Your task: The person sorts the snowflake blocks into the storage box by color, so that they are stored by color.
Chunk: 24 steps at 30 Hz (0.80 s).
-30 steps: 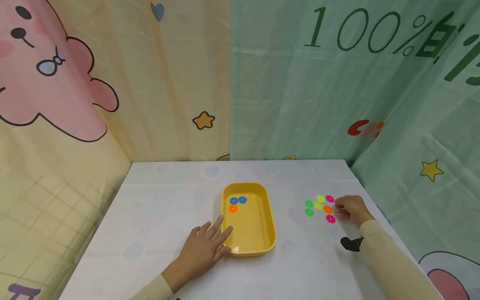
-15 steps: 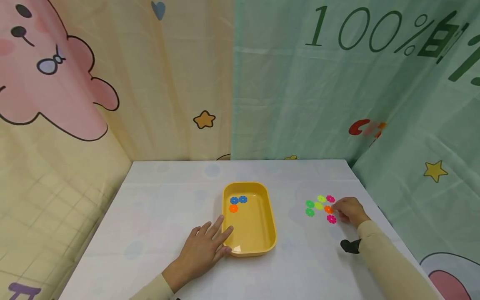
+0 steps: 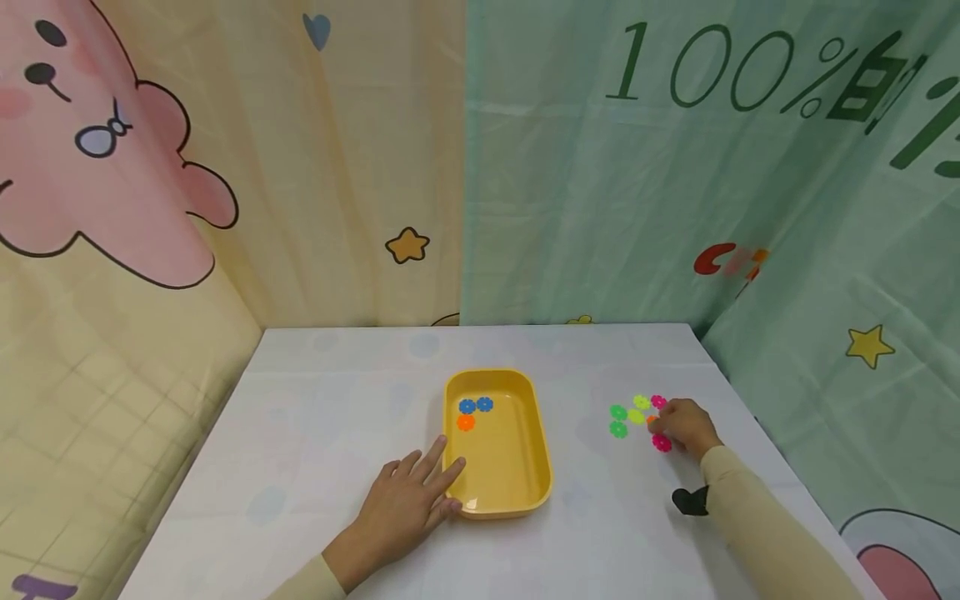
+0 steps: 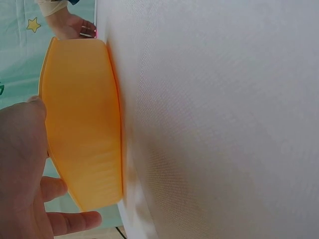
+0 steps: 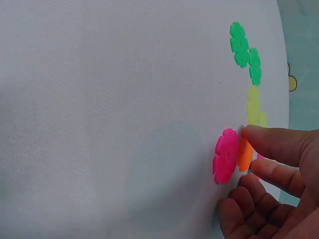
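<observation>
Backdrop: printed fabric [image 3: 360, 142], cream to L, green to R; stands well beyond the fingertips of L hand [image 3: 405, 504] & R hand [image 3: 684, 427].

Table [image 3: 315, 425]: white cloth, pale dots; lies beneath both hands' fingers.

Tray [image 3: 510, 475]: yellow, rect., rounded corners, upright on the cloth. Located betw. the two hands, immed. R of L fingers.

L hand: fingers spread, nearly straight; tips rest on tray's L rim, per head view. Nothing gripped.

R hand: thumb & index bent toward each other, narrow gap, pinching orange pc. [image 5: 244, 155] at opp. edges; remaining fingers curled. Whether pc. is clear of the cloth: can't tell.

Flower-shaped pcs. on cloth, by R fingers: near pink pc. [image 5: 226, 157] just beside the tips, body side; far pink pc. [image 3: 658, 401] just past them; 2 yellow pcs. [image 3: 636, 416] close, L of the tips; 2 green pcs. [image 3: 618, 429] farther L.

Pcs. in tray: 2 blue pcs. [image 3: 484, 404] & 2nd orange pc. [image 3: 466, 422], grouped past L fingertips, apart from them.
</observation>
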Each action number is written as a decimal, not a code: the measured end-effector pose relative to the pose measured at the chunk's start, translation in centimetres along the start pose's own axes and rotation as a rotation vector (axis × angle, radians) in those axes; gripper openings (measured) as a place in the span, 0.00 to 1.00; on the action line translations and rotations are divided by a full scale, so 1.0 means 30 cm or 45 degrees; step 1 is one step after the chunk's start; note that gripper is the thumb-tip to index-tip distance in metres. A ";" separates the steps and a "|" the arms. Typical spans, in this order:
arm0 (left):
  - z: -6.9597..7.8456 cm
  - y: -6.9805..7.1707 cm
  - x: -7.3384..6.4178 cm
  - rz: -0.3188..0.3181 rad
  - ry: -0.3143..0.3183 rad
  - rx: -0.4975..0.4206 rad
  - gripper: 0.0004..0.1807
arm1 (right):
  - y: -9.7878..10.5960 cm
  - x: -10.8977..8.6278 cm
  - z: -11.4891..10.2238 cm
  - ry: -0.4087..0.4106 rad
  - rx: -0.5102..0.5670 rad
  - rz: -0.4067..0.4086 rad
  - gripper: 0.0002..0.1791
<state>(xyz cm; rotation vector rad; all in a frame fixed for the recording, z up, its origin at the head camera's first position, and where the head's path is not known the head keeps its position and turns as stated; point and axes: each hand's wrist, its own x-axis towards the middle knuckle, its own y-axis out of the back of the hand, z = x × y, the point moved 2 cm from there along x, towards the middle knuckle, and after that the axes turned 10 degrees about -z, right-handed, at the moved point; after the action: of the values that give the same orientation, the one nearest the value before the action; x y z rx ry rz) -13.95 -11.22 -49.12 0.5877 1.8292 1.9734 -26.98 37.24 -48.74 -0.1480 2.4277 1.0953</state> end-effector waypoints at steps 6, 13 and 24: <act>0.002 0.000 -0.001 0.013 -0.007 0.023 0.32 | -0.010 0.001 -0.008 0.032 -0.111 0.016 0.15; 0.003 0.001 -0.002 0.018 -0.009 0.025 0.32 | -0.014 -0.002 -0.015 -0.017 -0.090 0.011 0.16; 0.003 -0.002 -0.003 0.021 -0.004 0.010 0.32 | -0.015 -0.001 -0.032 -0.036 -0.090 0.040 0.14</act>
<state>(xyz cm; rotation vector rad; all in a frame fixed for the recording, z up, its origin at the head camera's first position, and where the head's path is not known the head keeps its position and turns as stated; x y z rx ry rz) -13.82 -11.19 -49.19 0.6099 1.8372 1.9758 -27.18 36.23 -48.47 -0.1171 2.3752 1.1900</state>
